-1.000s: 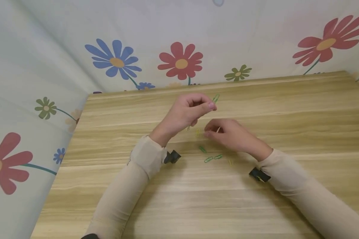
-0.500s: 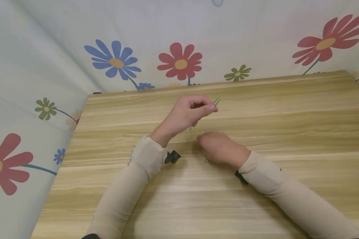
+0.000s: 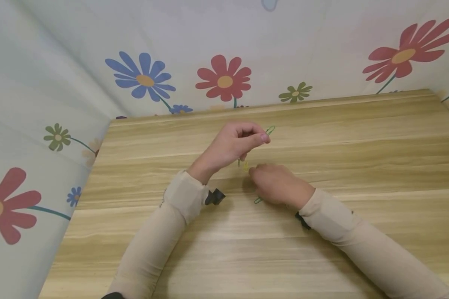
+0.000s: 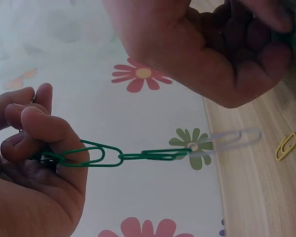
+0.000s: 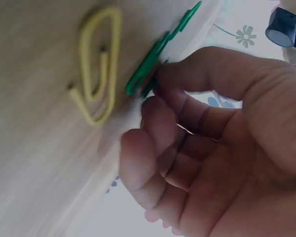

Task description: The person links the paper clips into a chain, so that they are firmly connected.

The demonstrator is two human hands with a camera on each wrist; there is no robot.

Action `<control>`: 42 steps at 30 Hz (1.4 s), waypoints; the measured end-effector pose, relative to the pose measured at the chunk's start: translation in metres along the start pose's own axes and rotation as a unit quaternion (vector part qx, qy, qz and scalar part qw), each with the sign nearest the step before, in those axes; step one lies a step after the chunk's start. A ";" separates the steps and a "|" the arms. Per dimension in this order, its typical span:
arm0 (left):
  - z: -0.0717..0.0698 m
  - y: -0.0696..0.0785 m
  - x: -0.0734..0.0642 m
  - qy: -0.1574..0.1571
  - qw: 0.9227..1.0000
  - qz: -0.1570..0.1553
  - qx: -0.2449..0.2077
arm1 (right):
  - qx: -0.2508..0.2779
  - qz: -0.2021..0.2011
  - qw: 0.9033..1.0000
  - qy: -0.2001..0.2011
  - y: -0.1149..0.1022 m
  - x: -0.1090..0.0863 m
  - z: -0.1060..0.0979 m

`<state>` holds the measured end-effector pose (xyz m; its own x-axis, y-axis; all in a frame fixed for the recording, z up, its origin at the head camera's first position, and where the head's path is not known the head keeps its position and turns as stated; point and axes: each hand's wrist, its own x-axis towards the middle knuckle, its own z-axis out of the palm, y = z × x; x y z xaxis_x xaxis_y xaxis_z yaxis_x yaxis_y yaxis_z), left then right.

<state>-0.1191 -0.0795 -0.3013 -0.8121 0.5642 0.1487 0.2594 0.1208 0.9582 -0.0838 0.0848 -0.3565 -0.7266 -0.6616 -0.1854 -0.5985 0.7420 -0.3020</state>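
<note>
Three or more linked already: gripping paper-clip chain (image 4: 158,155) with left hand (image 3: 236,143), free end dangling. Pinching unattached green clip (image 5: 149,89) at table (image 3: 340,137) with right hand (image 3: 274,182). Still to join, apparently: yellow clip (image 5: 103,69), other green clips (image 5: 150,61) lying nearby.

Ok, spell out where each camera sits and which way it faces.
Head: worn on the head, facing forward and down at the table; left hand, right hand and sleeves show.
Left wrist: worn there, facing the held paperclip chain; both hands show.
Right wrist: worn there, facing a yellow paperclip and green paperclips; right hand shows.
Head and left wrist share both hands.
</note>
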 end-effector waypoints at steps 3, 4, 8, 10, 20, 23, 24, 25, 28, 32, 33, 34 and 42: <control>0.000 0.001 0.000 -0.002 1.000 0.004 -0.002 | -0.018 -0.004 1.000 0.018 0.000 -0.001 0.000; 0.000 0.001 0.000 -0.004 1.000 0.005 -0.004 | -0.019 -0.004 1.000 0.016 0.000 -0.001 0.000; 0.000 0.001 -0.001 -0.009 1.000 0.010 -0.009 | -0.005 0.014 1.000 -0.022 0.003 0.000 -0.002; 0.001 0.001 -0.002 -0.010 1.000 0.010 -0.010 | 0.008 0.031 0.998 -0.048 0.005 0.001 -0.003; 0.000 -0.002 -0.007 -0.009 1.000 -0.002 -0.013 | 0.032 0.020 0.997 -0.069 0.010 0.000 -0.001; -0.001 -0.002 -0.007 -0.006 1.000 -0.003 -0.011 | 0.061 0.000 0.997 -0.044 0.015 -0.001 -0.004; -0.001 -0.001 -0.007 -0.005 1.000 -0.004 -0.011 | 0.064 -0.004 0.997 -0.035 0.017 -0.002 -0.005; -0.001 -0.001 -0.007 -0.005 1.000 -0.004 -0.011 | 0.067 -0.007 0.997 -0.027 0.019 -0.003 -0.006; -0.002 0.001 -0.007 -0.004 1.000 -0.005 -0.010 | 0.049 -0.006 0.999 -0.007 0.023 -0.003 -0.008; -0.002 0.003 -0.005 -0.002 1.000 -0.005 -0.011 | 0.034 0.005 0.999 -0.005 0.024 -0.004 -0.008; -0.002 0.003 -0.005 -0.002 1.000 -0.005 -0.011 | 0.037 0.010 0.999 -0.009 0.024 -0.004 -0.009; -0.002 0.003 -0.005 -0.003 1.000 -0.005 -0.012 | 0.043 0.014 0.999 -0.015 0.024 -0.004 -0.009; -0.002 0.003 -0.005 -0.002 1.000 -0.007 -0.013 | 0.048 0.044 0.996 -0.062 0.025 -0.004 -0.009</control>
<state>-0.1154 -0.0834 -0.2988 -0.8132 0.5663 0.1340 0.2341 0.1075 0.9662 -0.0987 0.1067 -0.3551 -0.7239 -0.6076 -0.3268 -0.4955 0.7875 -0.3666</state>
